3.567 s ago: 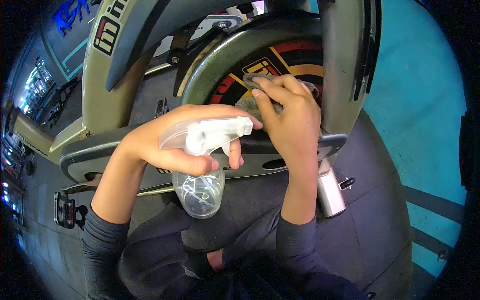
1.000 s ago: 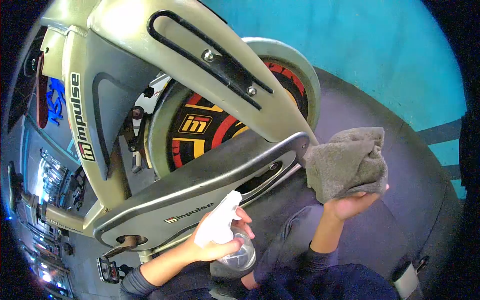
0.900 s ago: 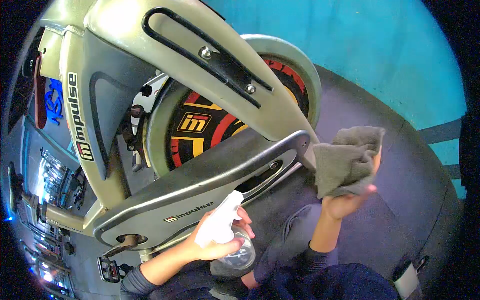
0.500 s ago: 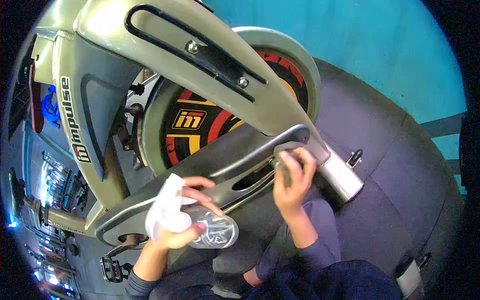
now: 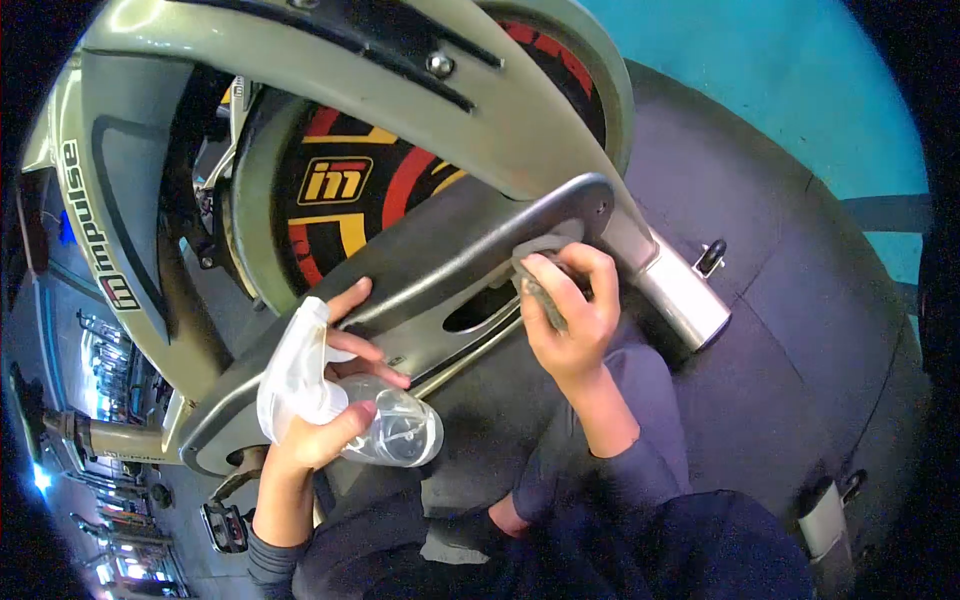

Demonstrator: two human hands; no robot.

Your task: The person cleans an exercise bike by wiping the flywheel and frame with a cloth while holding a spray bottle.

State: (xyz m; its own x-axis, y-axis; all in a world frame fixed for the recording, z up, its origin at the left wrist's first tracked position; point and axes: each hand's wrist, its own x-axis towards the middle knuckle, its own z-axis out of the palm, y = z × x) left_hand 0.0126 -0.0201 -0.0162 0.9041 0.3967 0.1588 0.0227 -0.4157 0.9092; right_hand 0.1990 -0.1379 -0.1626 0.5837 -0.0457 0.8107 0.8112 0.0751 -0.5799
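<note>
My left hand (image 5: 325, 430) is wrapped round the neck of a clear spray bottle (image 5: 405, 432) with a white trigger head (image 5: 290, 370). The bottle is tilted on its side, its base towards the right. One finger of that hand reaches up to the edge of the bike's dark chain guard (image 5: 400, 285). In my right hand (image 5: 572, 325) is a bunched grey cloth (image 5: 537, 262), pressed against the chain guard near its front end, just right of the dark slot (image 5: 482, 306). Part of the cloth is hidden by the fingers.
The exercise bike's frame (image 5: 430, 120) and its flywheel (image 5: 330, 215) with red and yellow markings rise beyond the guard. A silver foot bar (image 5: 685, 300) with a small wheel (image 5: 713, 255) stands at right. A pedal (image 5: 225, 527) sticks out lower left. Black mats (image 5: 780, 330) cover the floor.
The view has shifted, so the bike sits higher and further left. My right hand has moved the cloth slightly back along the guard. A left-hand finger has stretched out to the guard.
</note>
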